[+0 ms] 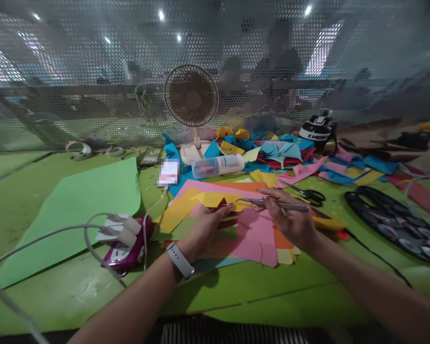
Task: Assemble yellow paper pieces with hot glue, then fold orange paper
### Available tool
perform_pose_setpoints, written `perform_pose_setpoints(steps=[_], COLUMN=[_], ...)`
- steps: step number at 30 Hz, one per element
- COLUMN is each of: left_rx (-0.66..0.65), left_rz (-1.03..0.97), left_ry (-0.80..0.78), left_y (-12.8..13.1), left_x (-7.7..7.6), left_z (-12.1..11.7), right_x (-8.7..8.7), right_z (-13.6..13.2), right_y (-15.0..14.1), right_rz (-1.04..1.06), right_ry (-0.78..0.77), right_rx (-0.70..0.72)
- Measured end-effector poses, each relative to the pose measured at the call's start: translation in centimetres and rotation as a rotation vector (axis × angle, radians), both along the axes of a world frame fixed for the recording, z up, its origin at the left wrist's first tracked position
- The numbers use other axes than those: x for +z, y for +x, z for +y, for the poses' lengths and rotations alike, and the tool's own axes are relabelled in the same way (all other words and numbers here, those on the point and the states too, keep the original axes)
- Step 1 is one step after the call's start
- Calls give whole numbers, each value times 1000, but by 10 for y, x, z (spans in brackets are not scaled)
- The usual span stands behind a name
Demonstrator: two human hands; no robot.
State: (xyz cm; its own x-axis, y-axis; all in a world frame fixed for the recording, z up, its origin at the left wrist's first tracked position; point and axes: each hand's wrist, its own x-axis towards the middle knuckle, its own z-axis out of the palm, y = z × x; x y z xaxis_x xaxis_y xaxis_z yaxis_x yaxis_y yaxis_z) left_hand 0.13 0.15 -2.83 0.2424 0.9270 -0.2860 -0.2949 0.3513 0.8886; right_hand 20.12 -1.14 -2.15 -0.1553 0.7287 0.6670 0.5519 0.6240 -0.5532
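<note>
My right hand (293, 220) grips metal tweezers (295, 206), whose tips point left toward the folded paper under my left hand. My left hand (209, 223) is closed on a piece of yellow and dark red folded paper (218, 202), its thumb pressing on top and the other fingers mostly hidden. Beneath both hands lies a loose stack of coloured sheets, a pink sheet (260, 239) uppermost on the right and a yellow strip (179, 210) on the left. Small yellow bits lie near the tweezer tips.
Scissors (313, 197), a yellow-handled corded tool (327, 222) and a black palette tray (390, 224) lie to the right. Behind are a fan (191, 95), a plastic bottle (218, 165) and paper scraps (279, 150). Left are a phone (168, 173), purple power strip (127, 255) and green sheet (82, 205).
</note>
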Motion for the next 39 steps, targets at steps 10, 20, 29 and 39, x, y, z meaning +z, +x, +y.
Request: perform_pose_setpoints(steps=[10, 20, 29, 39], left_rx=[-11, -13, -36, -45], left_rz=[-3, -32, -16, -41], left_ry=[-11, 14, 24, 31], left_y=[-1, -1, -1, -2], left_x=[3, 4, 7, 6], left_z=[-1, 0, -2, 0], right_x=[-1, -1, -5, -5], right_z=[0, 2, 1, 0], right_y=[1, 0, 0, 0], right_rz=[68, 181, 211, 135], right_ry=[12, -53, -56, -25], right_rx=[29, 28, 103, 113])
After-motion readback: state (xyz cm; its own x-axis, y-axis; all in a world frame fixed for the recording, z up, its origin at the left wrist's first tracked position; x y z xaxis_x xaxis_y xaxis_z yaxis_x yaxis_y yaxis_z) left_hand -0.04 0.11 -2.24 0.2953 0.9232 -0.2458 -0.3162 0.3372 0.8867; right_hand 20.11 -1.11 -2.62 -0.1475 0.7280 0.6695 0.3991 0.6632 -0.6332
